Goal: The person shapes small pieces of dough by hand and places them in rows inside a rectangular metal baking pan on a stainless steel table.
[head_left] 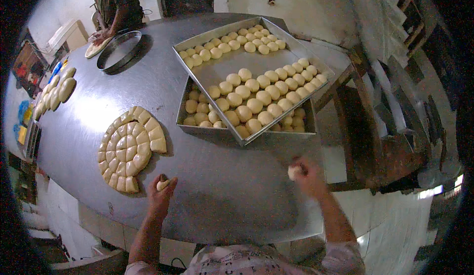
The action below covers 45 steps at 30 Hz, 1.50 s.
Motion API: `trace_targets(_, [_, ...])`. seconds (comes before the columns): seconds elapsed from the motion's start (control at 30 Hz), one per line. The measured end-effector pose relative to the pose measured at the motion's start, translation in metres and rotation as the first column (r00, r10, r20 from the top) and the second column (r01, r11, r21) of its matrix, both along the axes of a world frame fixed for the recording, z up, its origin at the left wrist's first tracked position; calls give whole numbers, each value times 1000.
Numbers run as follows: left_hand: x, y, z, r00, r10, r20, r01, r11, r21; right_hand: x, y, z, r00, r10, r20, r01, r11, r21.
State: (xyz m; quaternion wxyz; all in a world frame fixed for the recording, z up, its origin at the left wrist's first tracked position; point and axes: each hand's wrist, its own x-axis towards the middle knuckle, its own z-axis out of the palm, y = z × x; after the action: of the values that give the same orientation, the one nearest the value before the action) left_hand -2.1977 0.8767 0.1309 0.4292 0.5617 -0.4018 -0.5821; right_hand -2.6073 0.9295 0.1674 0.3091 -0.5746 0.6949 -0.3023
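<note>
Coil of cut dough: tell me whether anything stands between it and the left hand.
Nothing visible does. The left hand, holding a piece of dough, is to the right of the coil of cut dough, with only metal tabletop showing between them.

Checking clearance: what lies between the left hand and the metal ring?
Head view: from the left hand, a round cluster of dough pieces, then bare metal tabletop up to the metal ring.

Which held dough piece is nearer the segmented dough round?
The left dough piece, in the left hand, just beside the dough round; the right dough piece, in the right hand, is much farther right.
</note>
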Motion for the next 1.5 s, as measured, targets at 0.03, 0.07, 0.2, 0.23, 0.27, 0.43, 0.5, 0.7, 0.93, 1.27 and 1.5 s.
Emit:
trace_targets(0.03, [-2,3,9,992,119,30,-121,992,41,-13,-30,29,977,-96,191,85,995,61])
trace_targets(0.07, [-16,6,24,997,69,-19,-68,997,34,-17,-56,51,791,-94,604,192,976,-99])
trace_targets(0.2, [-56,23,46,995,-2,-102,2,1000,9,-7,-205,121,854,106,510,377,549,-746])
trace_targets(0.23, [-64,24,39,992,-19,-127,19,1000,-5,-16,-230,124,912,85,402,341,390,-855])
trace_targets(0.27, [-62,26,31,996,-47,-75,44,998,-36,-13,-245,109,963,-6,271,236,508,-828])
trace_targets(0.43, [-48,29,38,988,8,152,-5,1000,-20,19,-275,73,977,-138,-165,16,811,-584])
trace_targets(0.5, [-46,21,34,982,47,-183,-45,999,13,57,-215,87,995,39,96,33,765,-644])
trace_targets(0.7, [-80,3,71,734,-633,-246,653,757,3,138,-11,5,856,478,198,-444,875,-191])
trace_targets(0.93, [4,-84,29,363,307,880,505,729,-463,91,44,-33,633,86,-770,-313,937,-153])
trace_targets(1.27, [41,-93,0,135,416,899,535,733,-420,91,57,-75,590,-44,-806,-166,971,-174])
trace_targets(1.5, [40,-111,-3,241,284,928,567,735,-372,120,-14,-51,882,-257,-394,123,935,-334])
